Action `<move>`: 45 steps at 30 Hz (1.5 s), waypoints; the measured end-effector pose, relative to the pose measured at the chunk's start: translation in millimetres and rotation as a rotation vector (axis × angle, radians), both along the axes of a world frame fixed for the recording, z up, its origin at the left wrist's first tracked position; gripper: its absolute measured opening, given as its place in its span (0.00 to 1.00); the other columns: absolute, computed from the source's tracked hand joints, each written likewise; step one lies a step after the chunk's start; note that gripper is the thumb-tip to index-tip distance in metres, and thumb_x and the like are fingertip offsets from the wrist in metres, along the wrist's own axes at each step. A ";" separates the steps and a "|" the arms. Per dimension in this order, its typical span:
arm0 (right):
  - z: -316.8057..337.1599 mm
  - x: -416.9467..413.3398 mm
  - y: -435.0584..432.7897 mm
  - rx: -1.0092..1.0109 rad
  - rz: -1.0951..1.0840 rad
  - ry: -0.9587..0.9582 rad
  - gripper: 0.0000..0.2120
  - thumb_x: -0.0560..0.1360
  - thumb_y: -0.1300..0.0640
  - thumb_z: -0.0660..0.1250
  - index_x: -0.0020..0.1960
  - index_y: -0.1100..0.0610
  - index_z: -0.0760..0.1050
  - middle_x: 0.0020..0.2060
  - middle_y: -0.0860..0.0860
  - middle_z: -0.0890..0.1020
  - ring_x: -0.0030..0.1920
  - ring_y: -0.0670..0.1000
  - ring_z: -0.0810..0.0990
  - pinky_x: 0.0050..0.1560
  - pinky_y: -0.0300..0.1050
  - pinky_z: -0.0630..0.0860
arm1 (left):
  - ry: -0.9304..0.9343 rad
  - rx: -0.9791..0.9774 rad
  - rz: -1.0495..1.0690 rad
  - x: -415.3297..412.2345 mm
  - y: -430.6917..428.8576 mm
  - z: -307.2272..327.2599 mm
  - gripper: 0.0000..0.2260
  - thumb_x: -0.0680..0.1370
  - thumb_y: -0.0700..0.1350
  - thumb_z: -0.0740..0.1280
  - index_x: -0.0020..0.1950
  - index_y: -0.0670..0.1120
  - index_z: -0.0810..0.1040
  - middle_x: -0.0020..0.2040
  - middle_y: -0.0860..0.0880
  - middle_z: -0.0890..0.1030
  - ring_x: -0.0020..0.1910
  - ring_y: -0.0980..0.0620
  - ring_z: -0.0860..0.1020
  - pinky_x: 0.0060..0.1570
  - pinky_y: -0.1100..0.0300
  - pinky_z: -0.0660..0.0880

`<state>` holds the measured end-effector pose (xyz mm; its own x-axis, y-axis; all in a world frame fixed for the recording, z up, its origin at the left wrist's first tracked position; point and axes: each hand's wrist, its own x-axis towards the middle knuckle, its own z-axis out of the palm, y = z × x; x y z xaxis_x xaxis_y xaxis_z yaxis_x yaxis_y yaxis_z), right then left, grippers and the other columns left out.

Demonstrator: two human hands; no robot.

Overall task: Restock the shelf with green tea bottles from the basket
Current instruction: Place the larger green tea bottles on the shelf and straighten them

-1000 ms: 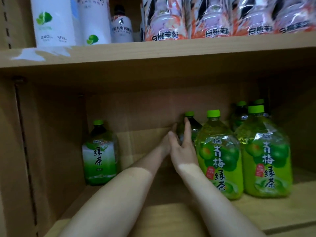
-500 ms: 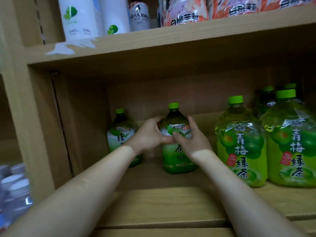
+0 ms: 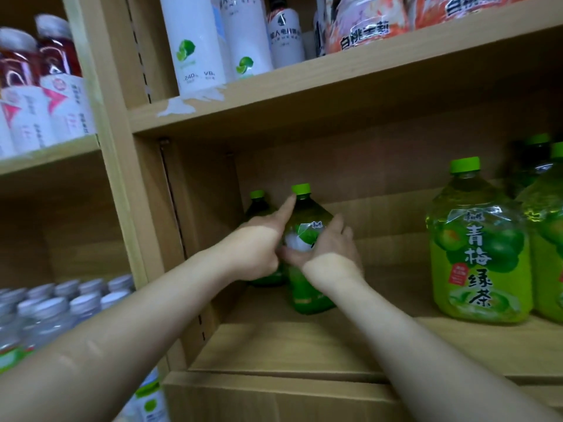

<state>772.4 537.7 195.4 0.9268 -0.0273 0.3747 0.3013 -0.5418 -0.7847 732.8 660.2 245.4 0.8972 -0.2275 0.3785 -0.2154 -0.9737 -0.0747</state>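
The green tea bottle stands upright on the shelf board, just beside a second bottle at the left wall, and both hands grip it, the right hand round its label and the left hand with one finger along the neck, probably to square it.

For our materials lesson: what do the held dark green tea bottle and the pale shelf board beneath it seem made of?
Dark green tea bottle: probably clear glossy plastic; liquid shows through, highlights glint. Pale shelf board: seemingly matt wood or wood-look laminate; faint grain shows.
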 end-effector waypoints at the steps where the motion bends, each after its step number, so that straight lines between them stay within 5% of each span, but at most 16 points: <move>1: 0.3 -1.1 5.1 0.014 -0.028 -0.008 0.54 0.62 0.37 0.75 0.75 0.58 0.50 0.68 0.56 0.67 0.66 0.59 0.70 0.54 0.50 0.72 | -0.005 0.013 0.000 -0.8 -0.8 -0.7 0.44 0.74 0.34 0.65 0.78 0.52 0.39 0.73 0.42 0.67 0.63 0.43 0.74 0.58 0.57 0.73; 5: -0.3 -3.1 15.8 0.035 -0.069 -0.034 0.44 0.67 0.39 0.72 0.73 0.58 0.56 0.66 0.55 0.70 0.63 0.59 0.75 0.46 0.46 0.68 | 0.035 0.050 0.021 -3.6 2.0 -6.6 0.47 0.73 0.39 0.69 0.78 0.47 0.36 0.79 0.43 0.52 0.75 0.44 0.60 0.71 0.52 0.63; 8: -3.3 0.6 21.8 0.081 0.024 -0.053 0.45 0.66 0.41 0.74 0.73 0.57 0.57 0.66 0.55 0.70 0.64 0.59 0.73 0.54 0.49 0.73 | 0.032 0.135 0.096 -4.8 10.3 -9.9 0.50 0.73 0.48 0.72 0.77 0.46 0.34 0.80 0.43 0.47 0.77 0.44 0.56 0.73 0.52 0.60; 11: -9.6 1.0 25.3 0.077 0.234 -0.030 0.53 0.67 0.40 0.74 0.78 0.56 0.45 0.73 0.56 0.62 0.72 0.59 0.65 0.67 0.53 0.68 | -0.020 0.286 0.199 -0.7 23.3 -8.2 0.49 0.74 0.51 0.71 0.77 0.43 0.35 0.79 0.42 0.52 0.75 0.42 0.57 0.71 0.51 0.64; 15: -17.0 0.4 31.5 -0.039 0.315 -0.079 0.42 0.78 0.43 0.61 0.78 0.52 0.37 0.79 0.52 0.51 0.77 0.56 0.57 0.72 0.52 0.59 | -0.014 0.383 0.332 0.5 33.7 -13.1 0.47 0.76 0.50 0.68 0.76 0.38 0.34 0.79 0.41 0.51 0.75 0.41 0.54 0.68 0.46 0.64; 19: -15.9 5.3 30.2 -0.107 0.223 -0.120 0.34 0.81 0.50 0.59 0.79 0.49 0.42 0.75 0.54 0.65 0.66 0.60 0.73 0.64 0.53 0.71 | -0.033 0.310 0.323 3.5 31.5 -15.9 0.38 0.80 0.54 0.59 0.77 0.39 0.38 0.79 0.42 0.53 0.74 0.41 0.57 0.68 0.46 0.63; 22: -17.4 6.2 34.3 -0.111 0.233 -0.103 0.33 0.81 0.54 0.58 0.78 0.44 0.42 0.68 0.57 0.73 0.59 0.61 0.77 0.59 0.52 0.75 | -0.050 0.166 0.400 8.5 31.5 -13.7 0.36 0.81 0.51 0.61 0.78 0.40 0.42 0.77 0.41 0.59 0.72 0.41 0.63 0.65 0.50 0.66; 25: -18.6 6.4 41.0 -0.097 0.322 -0.028 0.36 0.81 0.58 0.58 0.78 0.41 0.39 0.67 0.59 0.73 0.56 0.61 0.79 0.53 0.47 0.74 | -0.062 0.249 0.519 9.9 35.8 -12.7 0.36 0.80 0.51 0.63 0.78 0.38 0.46 0.72 0.39 0.67 0.68 0.40 0.69 0.59 0.50 0.71; 27: -20.1 3.7 42.0 -0.080 0.384 -0.013 0.37 0.80 0.61 0.59 0.78 0.42 0.39 0.72 0.56 0.68 0.64 0.59 0.75 0.56 0.44 0.71 | -0.125 0.365 0.560 7.5 37.6 -14.5 0.33 0.81 0.50 0.61 0.77 0.36 0.47 0.69 0.39 0.71 0.66 0.40 0.71 0.54 0.50 0.74; 30: -23.0 -0.3 37.0 -0.020 0.449 -0.015 0.39 0.77 0.66 0.60 0.79 0.46 0.43 0.79 0.52 0.52 0.77 0.55 0.57 0.70 0.41 0.58 | -0.330 0.465 0.420 -0.7 33.3 -24.5 0.27 0.81 0.44 0.52 0.78 0.39 0.47 0.74 0.38 0.61 0.70 0.39 0.63 0.56 0.51 0.73; 32: -23.5 -1.2 35.8 0.032 0.466 0.029 0.40 0.76 0.67 0.59 0.79 0.45 0.44 0.79 0.53 0.49 0.77 0.56 0.53 0.72 0.45 0.57 | -0.329 0.480 0.233 -5.7 32.1 -35.5 0.31 0.80 0.45 0.58 0.79 0.46 0.45 0.78 0.41 0.51 0.75 0.38 0.54 0.66 0.49 0.68; 36: -21.8 2.5 31.6 0.160 0.477 0.081 0.35 0.75 0.67 0.61 0.77 0.48 0.56 0.76 0.52 0.59 0.75 0.56 0.61 0.72 0.48 0.62 | -0.252 0.515 0.193 -4.5 35.8 -42.2 0.38 0.76 0.51 0.68 0.79 0.50 0.48 0.79 0.46 0.48 0.77 0.39 0.47 0.72 0.45 0.59; 41: -17.4 -7.6 13.4 0.227 0.565 0.084 0.32 0.73 0.64 0.65 0.75 0.48 0.62 0.69 0.51 0.73 0.68 0.53 0.72 0.68 0.53 0.70 | -0.206 0.369 0.220 -5.2 25.2 -36.3 0.37 0.73 0.47 0.70 0.77 0.54 0.53 0.79 0.49 0.49 0.77 0.41 0.46 0.71 0.43 0.58; 45: -6.0 -38.4 -42.0 0.196 0.426 -0.249 0.24 0.75 0.61 0.67 0.70 0.50 0.70 0.58 0.44 0.77 0.60 0.46 0.78 0.63 0.44 0.75 | -0.215 -0.059 0.138 -12.6 -7.1 -31.6 0.32 0.74 0.45 0.68 0.76 0.53 0.60 0.77 0.50 0.58 0.76 0.47 0.53 0.73 0.45 0.54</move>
